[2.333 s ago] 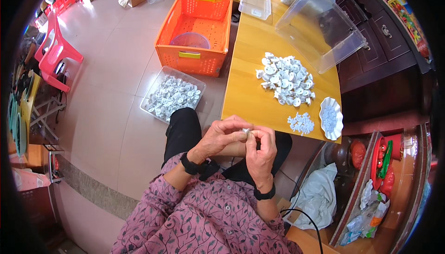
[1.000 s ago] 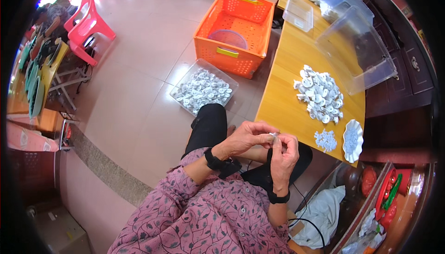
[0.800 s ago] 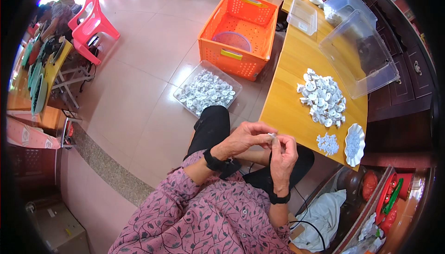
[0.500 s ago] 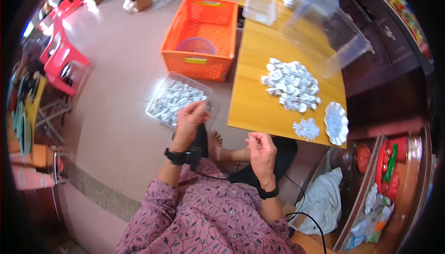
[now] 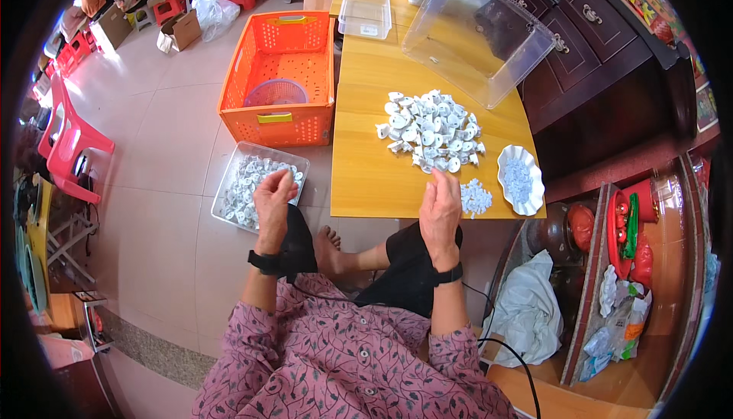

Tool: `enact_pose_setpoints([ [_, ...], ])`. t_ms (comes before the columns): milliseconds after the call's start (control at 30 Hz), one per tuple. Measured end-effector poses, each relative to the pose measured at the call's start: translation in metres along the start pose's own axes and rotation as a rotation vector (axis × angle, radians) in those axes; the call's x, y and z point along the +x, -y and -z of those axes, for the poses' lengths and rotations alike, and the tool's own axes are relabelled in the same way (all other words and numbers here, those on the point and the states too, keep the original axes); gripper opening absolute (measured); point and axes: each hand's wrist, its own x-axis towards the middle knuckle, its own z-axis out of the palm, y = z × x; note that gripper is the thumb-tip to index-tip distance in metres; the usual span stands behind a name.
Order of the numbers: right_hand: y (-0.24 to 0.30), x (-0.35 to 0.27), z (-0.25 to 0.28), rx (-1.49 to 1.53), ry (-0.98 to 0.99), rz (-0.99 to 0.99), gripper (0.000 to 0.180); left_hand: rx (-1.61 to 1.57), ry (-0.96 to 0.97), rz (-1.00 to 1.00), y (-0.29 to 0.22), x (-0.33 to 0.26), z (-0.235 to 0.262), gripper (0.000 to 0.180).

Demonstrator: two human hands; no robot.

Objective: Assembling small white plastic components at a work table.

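left hand (image 5: 275,201) and right hand (image 5: 440,209) nearly closed, contents unclear, left beside tub (image 5: 230,221) of white parts (image 5: 246,184), right near white pile (image 5: 434,130) on table (image 5: 374,186)

a pale tiled floor (image 5: 168,129) shines brightly toward the upper left; a pink plastic chair (image 5: 72,144) stands at left, a dark wooden cabinet (image 5: 603,75) beside the yellow wooden table (image 5: 359,152)
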Motion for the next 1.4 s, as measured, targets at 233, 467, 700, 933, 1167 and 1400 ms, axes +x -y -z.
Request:
enact_pose_setpoints([
  [233, -0.013, 0.021, -0.034, -0.186, -0.041, 0.093, 0.023, 0.19, 0.234, -0.156, -0.007, -0.055, -0.043, 0.019],
  [467, -0.011, 0.015, -0.039, -0.118, -0.074, 0.052, 0.008, 0.377, 0.181, -0.375, -0.02, -0.075, -0.056, 0.015],
  [700, 0.033, -0.018, -0.021, 0.239, -0.008, -0.088, 0.006, 0.244, 0.478, -0.178, -0.011, -0.087, -0.076, 0.028],
  [933, 0.058, -0.048, -0.001, 0.362, 0.12, -0.097, 0.009, -0.019, 0.646, 0.154, -0.017, -0.093, -0.084, 0.032],
  [1167, 0.002, -0.06, 0.03, -0.055, -0.156, -0.109, 0.011, -0.029, 0.637, 0.196, -0.025, -0.097, -0.085, 0.03],
  [1400, -0.033, -0.064, 0.042, -0.328, -0.084, -0.123, 0.024, -0.029, 0.639, 0.171, -0.022, -0.097, -0.083, 0.029],
])
